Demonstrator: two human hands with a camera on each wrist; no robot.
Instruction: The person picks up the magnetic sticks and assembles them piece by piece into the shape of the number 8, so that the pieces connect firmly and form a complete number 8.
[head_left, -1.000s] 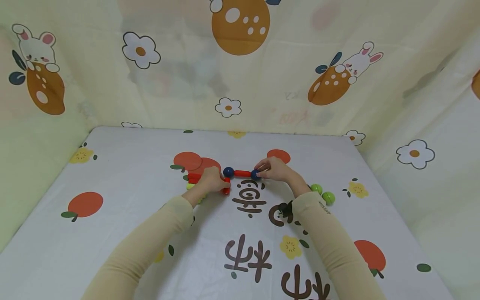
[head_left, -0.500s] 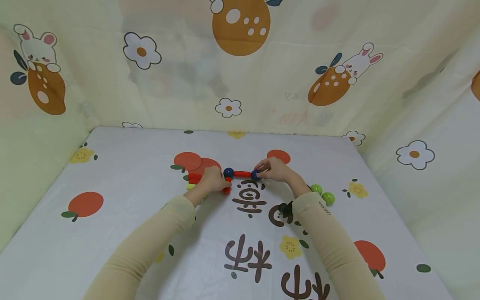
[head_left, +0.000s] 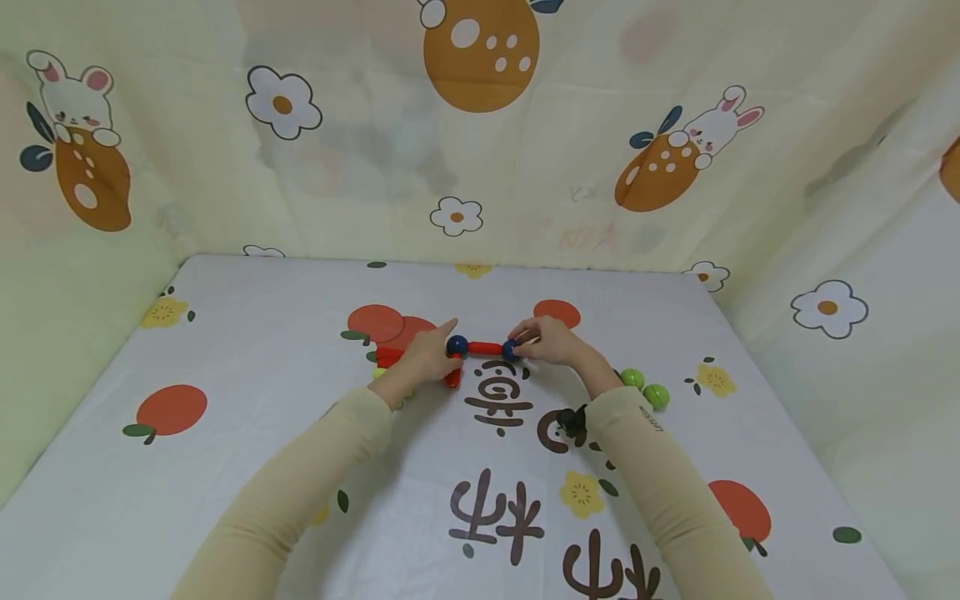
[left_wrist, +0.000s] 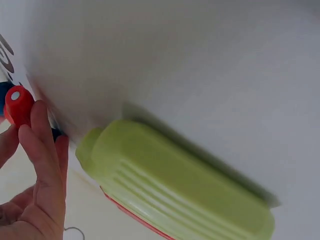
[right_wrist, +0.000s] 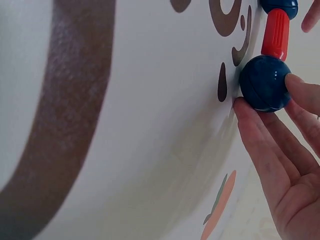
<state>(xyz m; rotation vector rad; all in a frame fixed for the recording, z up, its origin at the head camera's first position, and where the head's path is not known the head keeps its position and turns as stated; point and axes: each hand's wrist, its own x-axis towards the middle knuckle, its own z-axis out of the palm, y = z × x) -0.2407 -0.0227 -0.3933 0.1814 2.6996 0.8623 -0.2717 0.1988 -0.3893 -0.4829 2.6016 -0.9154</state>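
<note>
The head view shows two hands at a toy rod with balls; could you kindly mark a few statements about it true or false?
1. The right hand touches a blue ball. True.
2. The rod between the two blue balls is green. False: it is red.
3. Two green balls lie by the right sleeve. True.
4. The left hand rests flat on the tablecloth, away from the toy. False: its fingers hold a red piece at the other blue ball.
</note>
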